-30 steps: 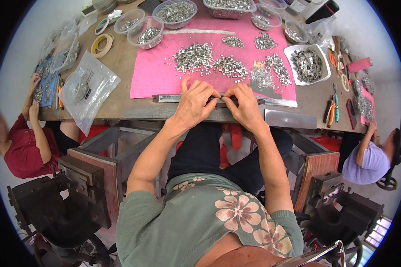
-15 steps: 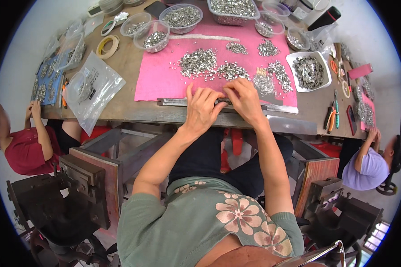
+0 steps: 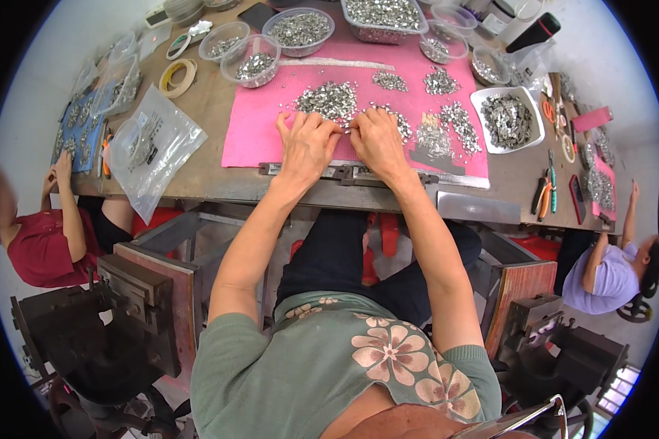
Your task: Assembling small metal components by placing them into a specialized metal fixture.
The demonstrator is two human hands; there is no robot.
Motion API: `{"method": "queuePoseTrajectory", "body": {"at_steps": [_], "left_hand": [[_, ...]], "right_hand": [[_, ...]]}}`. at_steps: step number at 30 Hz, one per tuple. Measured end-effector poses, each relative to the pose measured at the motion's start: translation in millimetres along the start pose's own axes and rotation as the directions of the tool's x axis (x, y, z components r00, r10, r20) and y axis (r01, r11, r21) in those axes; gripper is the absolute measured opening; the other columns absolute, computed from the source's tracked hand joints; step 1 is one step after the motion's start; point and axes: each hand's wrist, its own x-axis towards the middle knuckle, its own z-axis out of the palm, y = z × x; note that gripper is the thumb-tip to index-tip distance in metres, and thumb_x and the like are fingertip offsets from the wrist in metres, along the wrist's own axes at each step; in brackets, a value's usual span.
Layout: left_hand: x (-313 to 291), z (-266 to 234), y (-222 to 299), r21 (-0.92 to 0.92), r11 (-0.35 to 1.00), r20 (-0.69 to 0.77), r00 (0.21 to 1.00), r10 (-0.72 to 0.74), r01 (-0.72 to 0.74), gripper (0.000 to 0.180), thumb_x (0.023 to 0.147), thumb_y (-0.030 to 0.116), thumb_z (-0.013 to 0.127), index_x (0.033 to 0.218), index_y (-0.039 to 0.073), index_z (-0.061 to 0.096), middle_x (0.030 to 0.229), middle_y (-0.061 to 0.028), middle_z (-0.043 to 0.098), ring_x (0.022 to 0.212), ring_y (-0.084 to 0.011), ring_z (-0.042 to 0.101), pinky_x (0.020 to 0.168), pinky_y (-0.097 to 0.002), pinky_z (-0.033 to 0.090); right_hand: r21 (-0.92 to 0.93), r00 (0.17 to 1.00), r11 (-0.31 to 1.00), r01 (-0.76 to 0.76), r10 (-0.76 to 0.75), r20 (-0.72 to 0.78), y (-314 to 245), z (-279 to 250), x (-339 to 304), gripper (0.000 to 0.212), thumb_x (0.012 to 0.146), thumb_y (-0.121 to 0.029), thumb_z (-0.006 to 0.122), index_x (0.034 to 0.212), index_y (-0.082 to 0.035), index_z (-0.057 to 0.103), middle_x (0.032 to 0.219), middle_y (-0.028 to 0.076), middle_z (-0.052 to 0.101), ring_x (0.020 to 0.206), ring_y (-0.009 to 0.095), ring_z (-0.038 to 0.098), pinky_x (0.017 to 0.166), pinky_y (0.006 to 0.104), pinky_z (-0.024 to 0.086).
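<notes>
Both of my hands are over the pink mat (image 3: 252,132), at the near side of a heap of small shiny metal pieces (image 3: 328,100). Thumb and index finger of my left hand (image 3: 305,148) come together at the heap's edge, while its other fingers are bent and slightly apart. My right hand (image 3: 381,146) is close beside it, fingertips pinched at a smaller pile of metal pieces (image 3: 401,126). Whatever lies between the fingertips is too small to make out. Below my wrists, a long metal bar fixture (image 3: 351,175) lies along the table's front edge.
Clear tubs of metal pieces (image 3: 299,33) line the back. A white square bowl (image 3: 526,121) stands right of the mat, near pliers (image 3: 541,196). At left lie a plastic bag (image 3: 157,143) and tape rolls (image 3: 177,77). Co-workers sit at left (image 3: 47,245) and right (image 3: 604,278).
Both hands have moved from the metal bar fixture forward to the heaps, uncovering the fixture's middle. The person at right has stretched an arm up along the table.
</notes>
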Motion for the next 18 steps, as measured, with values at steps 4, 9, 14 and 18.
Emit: {"method": "queuePoseTrajectory", "body": {"at_steps": [4, 9, 14, 18], "left_hand": [[1.2, 1.0, 0.5, -0.004, 1.000, 0.028, 0.999, 0.019, -0.019, 0.008, 0.087, 0.016, 0.074, 0.094, 0.012, 0.071, 0.086, -0.0003, 0.061, 0.090, -0.0216, 0.057, 0.103, -0.0520, 0.029], [-9.6, -8.7, 25.2, -0.214, 0.975, 0.058, 0.996, 0.066, -0.053, 0.007, 0.088, 0.014, 0.072, 0.093, 0.010, 0.068, 0.086, -0.0013, 0.061, 0.089, -0.0214, 0.058, 0.105, -0.0494, 0.030], [-23.2, 1.9, 48.8, -0.330, 0.936, 0.053, 0.988, 0.146, -0.121, 0.012, 0.083, 0.012, 0.074, 0.089, 0.009, 0.065, 0.089, -0.0033, 0.062, 0.091, -0.0232, 0.059, 0.101, -0.0520, 0.033], [-25.2, 7.7, 53.9, -0.302, 0.943, 0.030, 0.987, 0.157, -0.141, 0.013, 0.082, 0.012, 0.074, 0.090, 0.009, 0.065, 0.089, -0.0029, 0.062, 0.092, -0.0231, 0.059, 0.102, -0.0531, 0.033]], "right_hand": [[0.084, 1.000, 0.996, -0.001, 0.002, -0.009, 2.3, -6.9, -4.0, 0.007, 0.081, -0.007, 0.068, 0.087, -0.004, 0.066, 0.087, 0.012, 0.063, 0.090, 0.031, 0.060, 0.081, 0.0435, 0.044], [0.322, 0.996, 0.943, -0.083, 0.070, 0.051, 5.0, -47.1, -28.9, 0.007, 0.084, -0.004, 0.068, 0.090, -0.003, 0.064, 0.087, 0.012, 0.062, 0.088, 0.031, 0.060, 0.081, 0.0419, 0.045], [0.376, 0.993, 0.920, -0.105, 0.075, 0.095, 1.4, -72.7, -61.7, 0.013, 0.083, 0.000, 0.069, 0.093, -0.002, 0.061, 0.089, 0.011, 0.060, 0.087, 0.031, 0.058, 0.080, 0.0406, 0.045], [0.253, 0.999, 0.967, 0.003, -0.013, 0.038, -2.9, -71.9, -71.0, 0.018, 0.080, 0.002, 0.070, 0.095, -0.003, 0.061, 0.093, 0.010, 0.059, 0.088, 0.029, 0.058, 0.079, 0.0398, 0.045]]}}
